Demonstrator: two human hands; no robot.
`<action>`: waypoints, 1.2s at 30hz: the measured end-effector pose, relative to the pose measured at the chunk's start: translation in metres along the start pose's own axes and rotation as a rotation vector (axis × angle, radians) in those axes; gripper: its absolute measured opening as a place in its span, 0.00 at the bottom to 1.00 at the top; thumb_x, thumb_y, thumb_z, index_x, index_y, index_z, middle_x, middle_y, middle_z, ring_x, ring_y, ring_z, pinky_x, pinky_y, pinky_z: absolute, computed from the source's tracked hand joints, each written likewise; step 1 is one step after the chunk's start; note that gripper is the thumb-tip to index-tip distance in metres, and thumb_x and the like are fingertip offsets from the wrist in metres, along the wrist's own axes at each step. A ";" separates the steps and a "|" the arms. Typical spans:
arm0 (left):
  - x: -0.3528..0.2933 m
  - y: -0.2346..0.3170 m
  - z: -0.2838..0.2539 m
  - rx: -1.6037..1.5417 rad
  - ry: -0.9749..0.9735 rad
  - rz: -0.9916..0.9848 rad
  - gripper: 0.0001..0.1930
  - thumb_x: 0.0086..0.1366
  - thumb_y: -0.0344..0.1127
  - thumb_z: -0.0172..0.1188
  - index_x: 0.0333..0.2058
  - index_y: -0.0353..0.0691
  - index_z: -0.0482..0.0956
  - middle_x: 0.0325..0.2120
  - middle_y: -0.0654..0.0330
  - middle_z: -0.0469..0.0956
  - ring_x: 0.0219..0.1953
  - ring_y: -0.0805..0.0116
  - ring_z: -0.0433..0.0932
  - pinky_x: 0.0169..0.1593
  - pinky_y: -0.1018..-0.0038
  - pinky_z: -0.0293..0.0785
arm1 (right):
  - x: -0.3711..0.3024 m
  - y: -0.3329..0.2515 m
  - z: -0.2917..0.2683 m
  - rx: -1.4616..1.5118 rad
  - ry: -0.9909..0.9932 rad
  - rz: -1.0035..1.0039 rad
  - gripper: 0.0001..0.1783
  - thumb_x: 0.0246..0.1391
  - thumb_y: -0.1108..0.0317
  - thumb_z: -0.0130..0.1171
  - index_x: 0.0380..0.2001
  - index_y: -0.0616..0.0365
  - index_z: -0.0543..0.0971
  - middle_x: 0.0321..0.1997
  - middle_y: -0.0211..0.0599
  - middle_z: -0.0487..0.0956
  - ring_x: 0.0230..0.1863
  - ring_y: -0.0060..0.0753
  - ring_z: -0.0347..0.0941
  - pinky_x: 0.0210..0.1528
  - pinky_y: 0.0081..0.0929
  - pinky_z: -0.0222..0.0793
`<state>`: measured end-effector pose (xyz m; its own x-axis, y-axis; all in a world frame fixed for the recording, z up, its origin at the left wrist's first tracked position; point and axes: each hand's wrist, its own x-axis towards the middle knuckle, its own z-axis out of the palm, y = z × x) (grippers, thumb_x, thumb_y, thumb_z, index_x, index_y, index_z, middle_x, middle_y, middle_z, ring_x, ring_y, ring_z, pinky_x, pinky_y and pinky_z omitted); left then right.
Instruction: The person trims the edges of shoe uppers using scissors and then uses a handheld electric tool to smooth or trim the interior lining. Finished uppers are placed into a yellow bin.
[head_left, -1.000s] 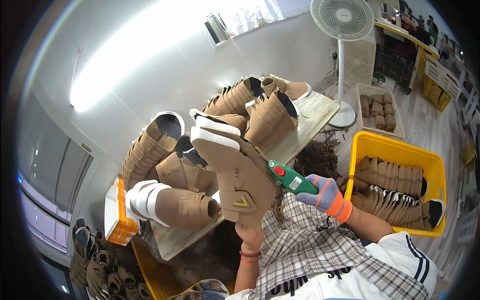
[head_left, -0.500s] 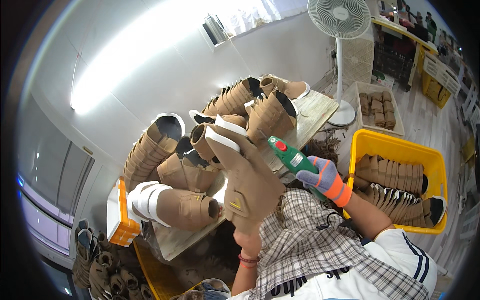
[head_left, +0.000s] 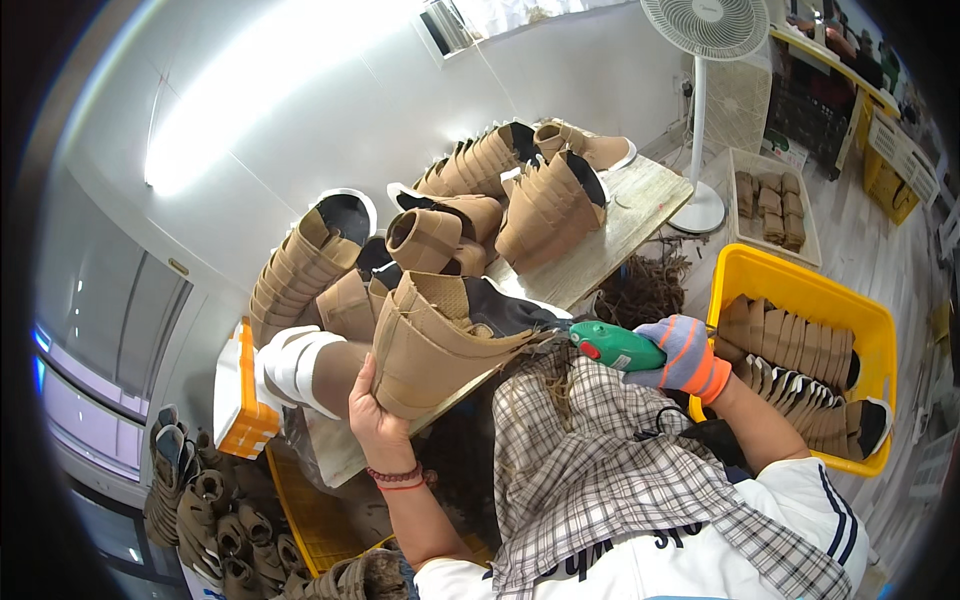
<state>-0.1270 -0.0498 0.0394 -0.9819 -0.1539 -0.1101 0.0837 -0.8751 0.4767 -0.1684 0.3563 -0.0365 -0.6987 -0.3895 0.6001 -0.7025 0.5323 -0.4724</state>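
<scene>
My bare left hand (head_left: 380, 418) grips a tan fabric boot upper (head_left: 435, 345) by its side, thumb on the outer face. The upper is held tilted, its dark lining and rough inner mesh showing. My right hand (head_left: 680, 358), in a grey and orange glove, is wrapped round a green electric cutter (head_left: 618, 347) with a red button. The cutter's nose is at the pointed right-hand edge of the upper; its blade is hard to make out. Behind the held piece, more tan uppers (head_left: 545, 225) with white edging stand in nested rows on a wooden board (head_left: 640, 215).
A yellow crate (head_left: 793, 262) of stacked uppers stands at my right, with a white bin (head_left: 810, 250) of rolled pieces beyond. A pedestal fan (head_left: 698, 130) rises behind the board. Fabric scraps (head_left: 645, 300) hang beside it. An orange-and-white box (head_left: 232, 395) and piled uppers (head_left: 225, 535) are at left.
The upper has been turned and tipped so its inside shows. My left hand has moved up and left. The cutter has swung level, bringing its nose to the upper's edge.
</scene>
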 end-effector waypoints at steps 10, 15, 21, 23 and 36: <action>0.009 -0.009 -0.011 -0.079 0.017 -0.096 0.16 0.68 0.32 0.48 0.50 0.27 0.70 0.49 0.43 0.74 0.51 0.50 0.75 0.55 0.53 0.72 | 0.012 -0.015 0.002 -0.024 -0.055 -0.066 0.27 0.26 0.47 0.75 0.29 0.53 0.80 0.18 0.35 0.75 0.20 0.41 0.71 0.26 0.32 0.67; 0.004 -0.020 -0.014 -0.047 0.037 -0.049 0.16 0.69 0.32 0.47 0.51 0.28 0.69 0.50 0.45 0.74 0.52 0.52 0.74 0.57 0.54 0.70 | 0.014 -0.019 0.012 0.032 -0.010 -0.072 0.26 0.27 0.47 0.75 0.29 0.52 0.80 0.18 0.34 0.75 0.20 0.40 0.71 0.26 0.32 0.67; -0.023 -0.046 0.007 0.025 0.074 0.155 0.17 0.69 0.33 0.47 0.53 0.29 0.67 0.52 0.48 0.72 0.55 0.55 0.71 0.58 0.58 0.69 | 0.021 -0.035 0.019 0.200 -0.096 0.041 0.24 0.31 0.48 0.74 0.29 0.52 0.81 0.22 0.37 0.78 0.24 0.42 0.75 0.28 0.31 0.70; -0.036 -0.054 0.019 0.061 0.037 0.212 0.17 0.69 0.33 0.48 0.52 0.28 0.68 0.50 0.50 0.73 0.52 0.58 0.73 0.56 0.61 0.72 | 0.021 -0.036 0.028 0.267 -0.085 0.061 0.24 0.32 0.49 0.74 0.30 0.52 0.81 0.23 0.38 0.78 0.25 0.43 0.75 0.28 0.31 0.71; -0.015 -0.035 0.045 1.393 0.002 0.919 0.12 0.64 0.28 0.53 0.44 0.28 0.75 0.42 0.55 0.78 0.43 0.64 0.75 0.48 0.70 0.69 | 0.031 -0.044 0.042 0.542 0.085 0.285 0.28 0.32 0.56 0.77 0.37 0.62 0.80 0.29 0.39 0.82 0.29 0.25 0.78 0.34 0.22 0.74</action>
<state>-0.1229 0.0037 0.0632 -0.6945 -0.3525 0.6272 0.3874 0.5514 0.7388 -0.1650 0.2899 -0.0243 -0.8716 -0.2149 0.4405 -0.4740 0.1406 -0.8692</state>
